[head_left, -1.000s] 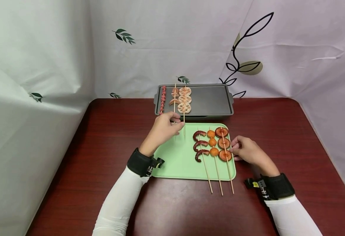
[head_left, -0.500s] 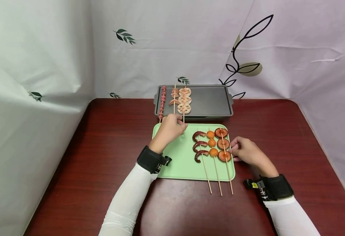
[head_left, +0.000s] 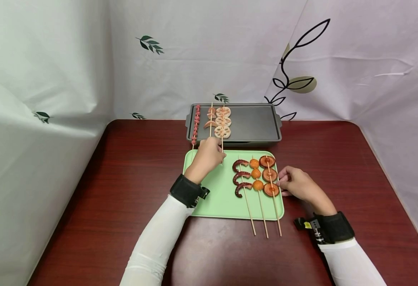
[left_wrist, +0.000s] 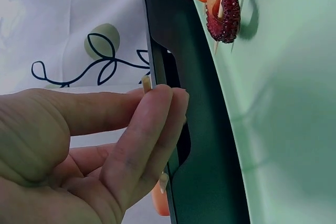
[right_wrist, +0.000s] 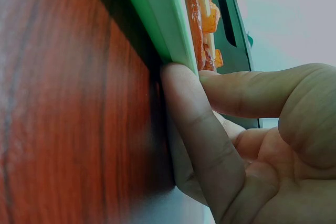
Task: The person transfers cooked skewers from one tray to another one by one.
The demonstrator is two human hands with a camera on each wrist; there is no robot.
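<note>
In the head view, my left hand (head_left: 208, 154) is over the far edge of the green tray. Thumb and fingertips pinch the stick of the lotus root skewer (head_left: 223, 122), whose slices lie on the grey grill pan (head_left: 253, 121); a stick end (left_wrist: 146, 83) pokes out of the pinch in the left wrist view. Left of it on the pan are a skewer of curved orange-pink pieces (head_left: 210, 124) and a thin red skewer (head_left: 196, 125). My right hand (head_left: 296, 183) grips the right rim of the green tray (right_wrist: 168, 19) between thumb and fingers.
On the tray's right side lie a tentacle skewer (head_left: 242, 177), an orange ball skewer (head_left: 256, 174) and a mushroom slice skewer (head_left: 270, 175), sticks jutting over the near rim. The pan stands just behind the tray on the dark red table (head_left: 130, 171), against a curtain (head_left: 201, 47).
My left hand has shifted a little to the right along the tray's far edge, uncovering the red skewer's lower stick. The right hand has stayed at the tray rim.
</note>
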